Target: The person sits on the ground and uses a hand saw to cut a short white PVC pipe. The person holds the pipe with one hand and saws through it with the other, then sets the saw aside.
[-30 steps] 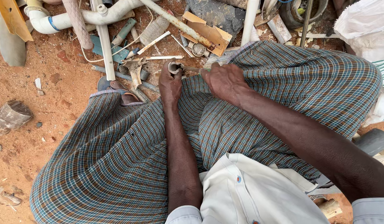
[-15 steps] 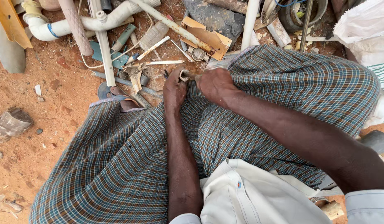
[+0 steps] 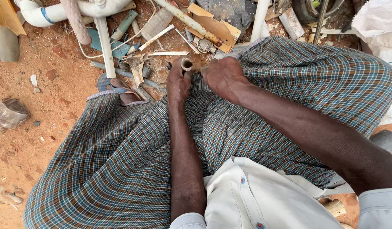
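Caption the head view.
Left hand grips a short brown pipe piece; right hand closed beside it, above checked cloth.

Bare reddish dirt ground (image 3: 43, 123) — littered with white pipes (image 3: 105, 40) and cardboard scraps (image 3: 215, 25)

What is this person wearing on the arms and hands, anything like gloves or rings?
No gloves or rings show on the left hand or right hand. Both forearms are bare. Pale grey-white shirt sleeves end near the elbows; the shirt has small buttons.
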